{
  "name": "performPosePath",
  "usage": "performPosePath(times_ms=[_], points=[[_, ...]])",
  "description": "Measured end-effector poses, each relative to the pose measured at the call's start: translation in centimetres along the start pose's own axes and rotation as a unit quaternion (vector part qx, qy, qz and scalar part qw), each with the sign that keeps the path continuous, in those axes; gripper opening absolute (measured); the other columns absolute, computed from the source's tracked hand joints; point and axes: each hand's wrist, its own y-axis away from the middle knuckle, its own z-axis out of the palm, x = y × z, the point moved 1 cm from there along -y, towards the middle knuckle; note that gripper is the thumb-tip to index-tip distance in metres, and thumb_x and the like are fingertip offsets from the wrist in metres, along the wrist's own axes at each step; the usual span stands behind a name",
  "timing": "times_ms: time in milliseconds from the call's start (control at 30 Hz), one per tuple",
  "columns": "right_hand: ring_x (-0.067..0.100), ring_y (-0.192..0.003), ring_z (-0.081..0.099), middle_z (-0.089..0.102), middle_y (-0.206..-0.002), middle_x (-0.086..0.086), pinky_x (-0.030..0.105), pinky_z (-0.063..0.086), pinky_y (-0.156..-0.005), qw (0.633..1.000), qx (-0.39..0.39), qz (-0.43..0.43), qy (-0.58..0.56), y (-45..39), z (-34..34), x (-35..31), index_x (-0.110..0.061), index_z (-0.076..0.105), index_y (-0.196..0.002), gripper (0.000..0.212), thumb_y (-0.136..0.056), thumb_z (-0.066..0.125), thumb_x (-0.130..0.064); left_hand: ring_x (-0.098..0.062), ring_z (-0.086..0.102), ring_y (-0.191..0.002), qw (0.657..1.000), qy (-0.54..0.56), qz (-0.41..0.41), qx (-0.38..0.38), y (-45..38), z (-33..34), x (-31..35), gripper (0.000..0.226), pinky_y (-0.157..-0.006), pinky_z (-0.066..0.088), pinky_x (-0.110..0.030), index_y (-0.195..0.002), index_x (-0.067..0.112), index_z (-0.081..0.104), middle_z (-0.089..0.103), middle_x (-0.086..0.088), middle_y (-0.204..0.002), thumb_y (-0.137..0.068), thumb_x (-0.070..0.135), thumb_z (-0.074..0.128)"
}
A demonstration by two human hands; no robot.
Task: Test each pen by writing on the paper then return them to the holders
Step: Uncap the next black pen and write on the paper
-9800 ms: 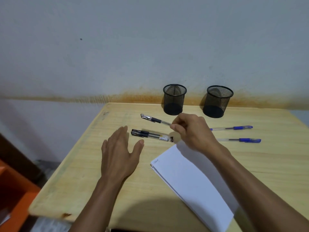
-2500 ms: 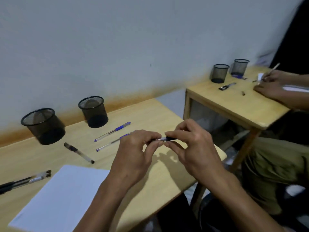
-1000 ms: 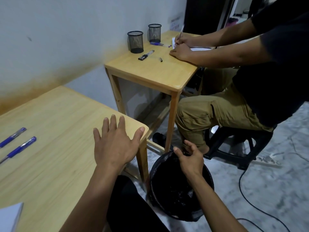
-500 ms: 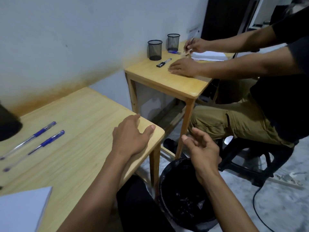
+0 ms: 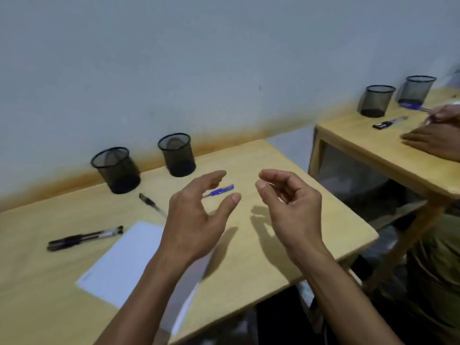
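Both hands hover above the table (image 5: 286, 245), holding nothing: left hand (image 5: 196, 220) spread wide, right hand (image 5: 291, 207) loosely curled. Beyond them stand two mesh holders (image 5: 115, 170), contents unclear; pens (image 5: 84, 237) lie beside the paper (image 5: 124, 260).

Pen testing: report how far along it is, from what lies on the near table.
Done: nothing shows as finished; both mesh holders look empty. In hand: nothing; the left hand and right hand hover with nothing in the fingers. Left: black pens and a blue pen lie beside the paper.
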Motion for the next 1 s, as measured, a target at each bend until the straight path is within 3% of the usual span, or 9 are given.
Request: performPosePath(times_ms=[100, 267, 400, 500, 600, 800, 1000], points=[[0.005, -0.09, 0.072, 0.079, -0.097, -0.008, 0.018, 0.056, -0.079, 0.999, -0.051, 0.01, -0.003, 0.3, 3.9, 0.6, -0.023, 0.076, -0.095, 0.014, -0.089, 0.077, -0.011, 0.007, 0.061, -0.107, 0.998, 0.002, -0.042, 0.035, 1.4, -3.6, -2.4, 0.044, -0.092, 0.053, -0.028, -0.123, 0.029, 0.066, 0.068, 0.02, -0.113, -0.082, 0.041, 0.075], [0.003, -0.091, 0.074, 0.079, -0.094, -0.008, 0.014, 0.054, -0.079, 0.99, -0.139, 0.03, 0.008, 1.7, 9.3, 1.5, -0.02, 0.077, -0.097, 0.012, -0.088, 0.077, -0.013, 0.011, 0.059, -0.107, 0.99, -0.026, -0.108, 0.091, 4.5, -8.7, -6.3, 0.042, -0.09, 0.045, -0.015, -0.12, 0.031, 0.067, 0.066, 0.024, -0.115, -0.08, 0.039, 0.076], [0.003, -0.09, 0.073, 0.079, -0.095, -0.009, 0.015, 0.056, -0.081, 0.97, -0.232, 0.037, 0.056, 2.9, 13.5, 2.5, -0.022, 0.076, -0.1, 0.015, -0.087, 0.078, -0.015, 0.009, 0.06, -0.106, 0.976, -0.058, -0.165, 0.129, 7.0, -12.2, -10.2, 0.034, -0.092, 0.047, -0.02, -0.114, 0.03, 0.071, 0.068, 0.023, -0.111, -0.08, 0.036, 0.077], [-0.001, -0.087, 0.071, 0.077, -0.093, -0.01, 0.01, 0.054, -0.077, 0.944, -0.31, 0.026, 0.112, 3.5, 17.0, 3.3, -0.021, 0.077, -0.102, 0.015, -0.087, 0.078, -0.016, -0.002, 0.062, -0.106, 0.957, -0.128, -0.216, 0.144, 8.5, -14.1, -12.9, 0.033, -0.084, 0.045, -0.017, -0.113, 0.027, 0.071, 0.067, 0.018, -0.11, -0.082, 0.037, 0.074], [0.002, -0.085, 0.071, 0.078, -0.094, -0.007, 0.007, 0.05, -0.075, 0.915, -0.355, -0.03, 0.189, 3.8, 20.8, 4.1, -0.019, 0.079, -0.105, 0.017, -0.088, 0.076, -0.02, -0.017, 0.061, -0.115, 0.936, -0.232, -0.238, 0.118, 9.5, -15.1, -15.4, 0.039, -0.092, 0.048, -0.032, -0.118, 0.022, 0.068, 0.069, 0.004, -0.121, -0.084, 0.041, 0.07], [0.021, -0.106, 0.067, 0.077, -0.115, 0.002, 0.035, 0.055, -0.088, 0.824, -0.408, -0.113, 0.375, 3.7, 27.0, 5.4, -0.024, 0.076, -0.118, 0.03, -0.092, 0.067, -0.035, -0.024, 0.053, -0.128, 0.919, -0.297, -0.24, 0.092, 10.2, -15.0, -17.9, 0.041, -0.107, 0.04, -0.043, -0.119, 0.015, 0.071, 0.062, -0.009, -0.133, -0.088, 0.042, 0.066], [0.025, -0.096, 0.066, 0.076, -0.085, 0.003, 0.04, 0.056, -0.086, 0.755, -0.435, -0.141, 0.47, 3.1, 28.8, 6.3, -0.025, 0.079, -0.104, 0.024, -0.09, 0.066, -0.039, -0.017, 0.045, -0.134, 0.919, -0.303, -0.232, 0.1, 10.4, -14.7, -18.3, 0.045, -0.113, 0.032, -0.038, -0.126, 0.022, 0.066, 0.056, 0.0, -0.142, -0.092, 0.05, 0.056]])
